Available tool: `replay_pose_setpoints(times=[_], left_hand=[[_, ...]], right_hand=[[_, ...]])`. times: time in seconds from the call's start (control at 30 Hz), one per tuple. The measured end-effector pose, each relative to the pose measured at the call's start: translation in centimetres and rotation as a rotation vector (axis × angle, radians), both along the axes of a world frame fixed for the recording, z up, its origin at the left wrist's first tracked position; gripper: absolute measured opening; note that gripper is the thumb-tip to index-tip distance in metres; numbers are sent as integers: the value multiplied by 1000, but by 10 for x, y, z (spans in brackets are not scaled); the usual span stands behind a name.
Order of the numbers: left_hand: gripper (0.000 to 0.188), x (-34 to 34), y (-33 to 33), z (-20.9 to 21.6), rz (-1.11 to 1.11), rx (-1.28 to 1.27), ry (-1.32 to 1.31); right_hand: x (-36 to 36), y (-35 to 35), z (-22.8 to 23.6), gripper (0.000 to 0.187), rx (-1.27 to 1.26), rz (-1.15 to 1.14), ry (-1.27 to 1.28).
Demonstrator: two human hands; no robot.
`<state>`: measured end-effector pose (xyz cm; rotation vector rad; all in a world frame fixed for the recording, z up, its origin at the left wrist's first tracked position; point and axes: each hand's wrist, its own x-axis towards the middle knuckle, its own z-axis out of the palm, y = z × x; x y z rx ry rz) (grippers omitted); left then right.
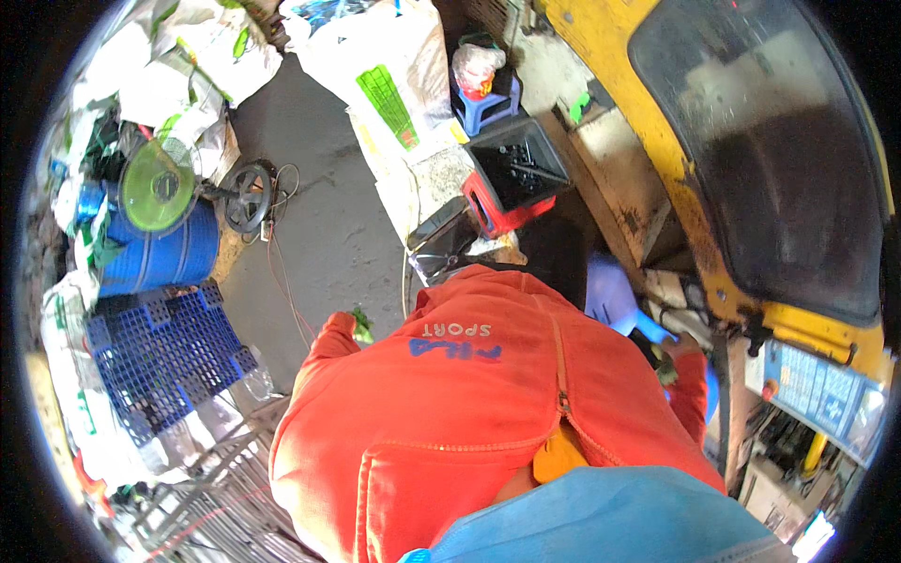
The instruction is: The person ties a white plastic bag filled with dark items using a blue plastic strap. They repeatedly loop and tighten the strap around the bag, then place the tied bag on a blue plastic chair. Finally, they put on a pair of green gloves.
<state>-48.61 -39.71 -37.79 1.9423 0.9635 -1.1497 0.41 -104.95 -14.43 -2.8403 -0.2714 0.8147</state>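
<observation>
My red jacket [450,375] fills the lower middle of the view. At its left edge, past the sleeve cuff, a small part of my left hand [361,326] shows, green and whitish like a glove; its fingers are not visible. Grey floor lies beyond it. On the right, my right hand [667,370] hangs beside the sleeve, dark green and blurred. It is close to a blue plastic chair [648,326]; whether it touches the chair I cannot tell. What either hand holds, if anything, is hidden.
Ahead stand a large white sack [404,56], a black bin [516,164] with small dark parts, and a blue stool [488,108]. A yellow machine [690,202] with a control panel [821,394] flanks the right. Leftward are a fan [160,185], blue drum [160,249] and blue pallet [169,361].
</observation>
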Motion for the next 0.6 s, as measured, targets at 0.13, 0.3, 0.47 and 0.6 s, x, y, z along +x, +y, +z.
replay_pose_setpoints(times=[0.13, 0.3, 0.47, 0.6], left_hand=[[40, 22, -60, -23, 162, -31, -32], [37, 152, -121, -46, 366, -22, -159], [36, 288, -173, -24, 477, 22, -297], [36, 309, -220, -1, 645, -60, -374]], right_hand=[[87, 168, -47, 48, 30, 319, 129], [141, 324, -112, 44, -246, 878, 144], [171, 363, -153, 39, -311, 1214, 487], [178, 369, -166, 36, -359, 1326, 668]])
